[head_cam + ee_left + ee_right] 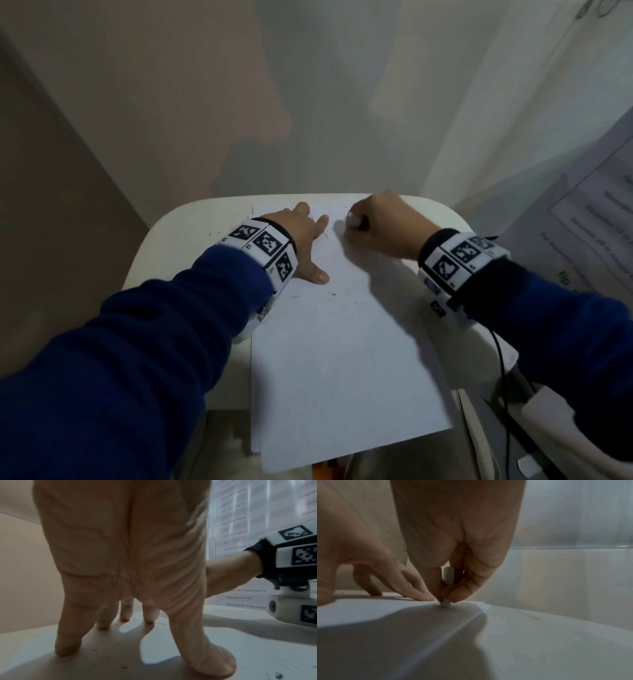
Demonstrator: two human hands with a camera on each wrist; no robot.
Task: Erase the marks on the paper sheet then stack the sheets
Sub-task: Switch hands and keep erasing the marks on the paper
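With the left hand [301,236] pressing spread fingers [216,660] flat, the right hand [383,226] pinching the eraser [446,603] near the paper sheet [342,342] corner risks crumpling it.

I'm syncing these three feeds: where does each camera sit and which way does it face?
Head: looks forward and down at the paper sheet, both sleeved arms showing.
Left wrist: along the left hand spread on the paper.
Right wrist: along the right hand, its grip pinching the eraser.
All three share the paper.
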